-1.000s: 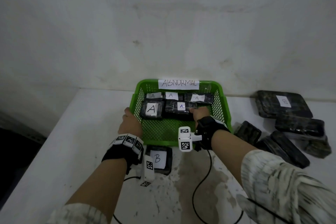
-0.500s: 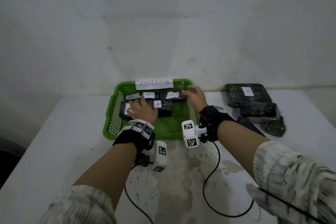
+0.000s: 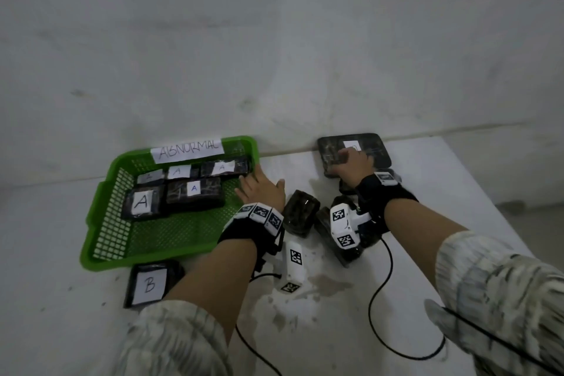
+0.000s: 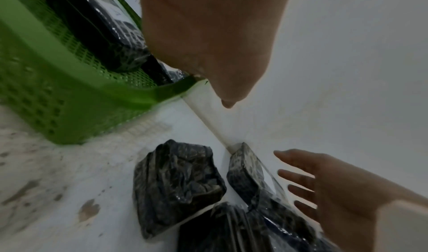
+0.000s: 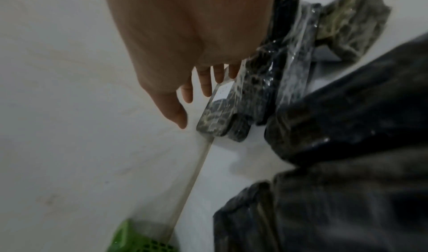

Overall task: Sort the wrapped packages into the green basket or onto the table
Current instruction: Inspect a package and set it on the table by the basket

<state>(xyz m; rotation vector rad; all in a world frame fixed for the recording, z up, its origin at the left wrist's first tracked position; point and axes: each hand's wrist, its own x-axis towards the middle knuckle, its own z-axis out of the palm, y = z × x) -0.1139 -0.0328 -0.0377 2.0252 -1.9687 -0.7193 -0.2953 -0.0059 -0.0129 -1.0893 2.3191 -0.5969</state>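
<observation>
The green basket [image 3: 100, 207] marked ABNORMAL stands at the left and holds several dark wrapped packages labelled A [image 3: 142, 201]. One package labelled B [image 3: 149, 284] lies on the table in front of it. My left hand [image 3: 259, 187] rests open on the basket's right rim [image 4: 162, 91] and holds nothing. My right hand [image 3: 351, 163] reaches with straight, spread fingers [image 5: 206, 87] over the large labelled package [image 3: 370, 146] by the wall, at the label end of its top [image 5: 231, 109]. Whether the fingers touch it is unclear.
A loose dark package [image 3: 300, 213] lies on the table between my hands, with more dark packages [image 5: 347, 109] piled under my right wrist. The wall [image 3: 274, 70] runs just behind the basket and the pile. Black cables [image 3: 375, 314] trail across the stained table front.
My right hand left the basket's right rim and moved right to the large package by the wall. My left hand came out of the basket to its right rim. The head view swung right.
</observation>
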